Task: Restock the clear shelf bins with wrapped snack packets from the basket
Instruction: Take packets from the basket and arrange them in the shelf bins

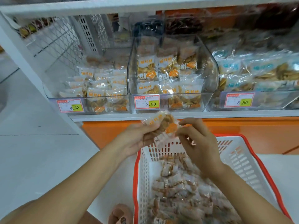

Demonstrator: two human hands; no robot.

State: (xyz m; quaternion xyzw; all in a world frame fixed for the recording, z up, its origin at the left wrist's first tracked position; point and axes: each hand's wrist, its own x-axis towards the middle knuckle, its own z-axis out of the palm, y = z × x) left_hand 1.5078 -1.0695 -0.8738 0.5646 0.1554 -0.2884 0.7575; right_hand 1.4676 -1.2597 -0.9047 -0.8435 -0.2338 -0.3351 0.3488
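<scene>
Basket [239, 159], nearest, white lattice with red rim: holds a loose heap [182, 188] of wrapped packets, too many and too blurred to count.

Above its far edge, the left hand [137, 139] grips a held bunch [168, 126] of packets. At least two; exact count unclear. The right hand [199, 143] pinches the bunch's right edge.

Judged: light, soft, crinkly film, somewhat slippery. Contents likely brittle, so take by the sealed edges or cup loosely, no squeezing.

Beyond, on the shelf: three clear bins. Left bin [48, 95] is partly filled, middle bin [208, 75] fuller, right bin [267, 103] holds blue-printed packets. Three price tags [147, 102], one per bin.
</scene>
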